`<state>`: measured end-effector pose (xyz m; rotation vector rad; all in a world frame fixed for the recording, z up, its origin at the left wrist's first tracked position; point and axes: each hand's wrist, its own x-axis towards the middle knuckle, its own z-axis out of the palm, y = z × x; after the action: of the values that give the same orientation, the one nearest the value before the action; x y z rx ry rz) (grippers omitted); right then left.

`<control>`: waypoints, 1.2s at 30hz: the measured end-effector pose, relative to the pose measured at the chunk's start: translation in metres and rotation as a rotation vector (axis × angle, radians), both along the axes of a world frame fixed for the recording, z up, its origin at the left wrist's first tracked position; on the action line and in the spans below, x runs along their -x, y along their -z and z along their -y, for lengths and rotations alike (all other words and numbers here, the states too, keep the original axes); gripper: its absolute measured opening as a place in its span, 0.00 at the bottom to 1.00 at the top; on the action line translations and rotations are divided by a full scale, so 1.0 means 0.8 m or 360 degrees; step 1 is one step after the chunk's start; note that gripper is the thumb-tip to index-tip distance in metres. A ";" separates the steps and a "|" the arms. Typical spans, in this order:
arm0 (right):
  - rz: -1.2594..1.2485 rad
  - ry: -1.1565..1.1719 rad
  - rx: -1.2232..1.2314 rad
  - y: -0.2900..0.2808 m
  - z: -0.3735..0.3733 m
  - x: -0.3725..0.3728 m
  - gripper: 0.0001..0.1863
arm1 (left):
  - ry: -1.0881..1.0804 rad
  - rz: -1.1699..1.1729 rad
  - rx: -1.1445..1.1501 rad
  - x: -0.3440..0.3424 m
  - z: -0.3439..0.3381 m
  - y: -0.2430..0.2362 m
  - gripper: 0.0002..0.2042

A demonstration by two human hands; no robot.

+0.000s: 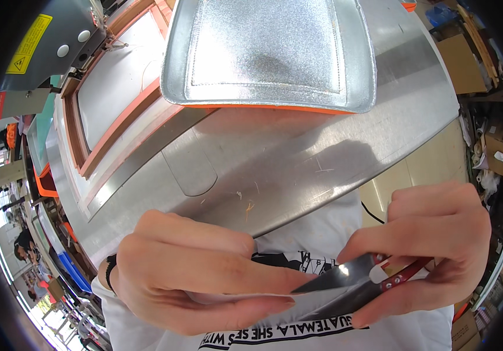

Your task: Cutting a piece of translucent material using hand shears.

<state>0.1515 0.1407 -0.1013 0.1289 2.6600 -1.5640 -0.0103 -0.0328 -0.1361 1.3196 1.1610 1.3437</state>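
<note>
My right hand (pixel 433 245) holds a pair of small thread snips (pixel 351 278) with red handles and dark steel blades, low in front of my white shirt. The blades stand apart and point left. At their tips is my left hand (pixel 187 269), its fingers bent and its thumb near the forefinger. What lies between those fingers, if anything, I cannot make out. Beyond both hands, a silver quilted foil piece (pixel 269 52) with raised sides, a stitched rectangle and an orange lower edge rests on the metal table (pixel 234 152).
To the left, a reddish-brown clamp frame (pixel 111 137) surrounds a white sheet, beneath a grey machine head (pixel 58 35). The table's near edge runs just past my hands. Shelves with cardboard boxes (pixel 462 61) stand at the right. Another person (pixel 26 248) is far off at the left.
</note>
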 end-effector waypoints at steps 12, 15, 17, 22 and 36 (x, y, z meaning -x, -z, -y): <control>-0.0002 -0.0064 -0.0025 -0.003 0.003 0.006 0.19 | -0.0075 -0.0053 -0.0100 -0.006 -0.001 -0.001 0.08; 0.0007 -0.0108 -0.0044 -0.005 0.002 0.009 0.19 | -0.0054 -0.0085 -0.0104 -0.004 -0.001 -0.002 0.08; -0.0015 -0.0112 -0.0030 -0.003 0.002 0.009 0.18 | -0.0035 -0.0108 -0.0110 -0.003 -0.001 -0.003 0.08; -0.0026 -0.0093 -0.0007 -0.002 0.004 0.007 0.18 | -0.0094 -0.0125 -0.0105 -0.006 0.005 -0.002 0.08; -0.0093 0.0061 0.0089 0.007 0.008 -0.002 0.19 | -0.0155 -0.0283 -0.0167 -0.009 0.003 0.000 0.08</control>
<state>0.1531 0.1346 -0.1068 0.1350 2.6699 -1.6775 -0.0029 -0.0352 -0.1357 1.4992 1.3042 1.3958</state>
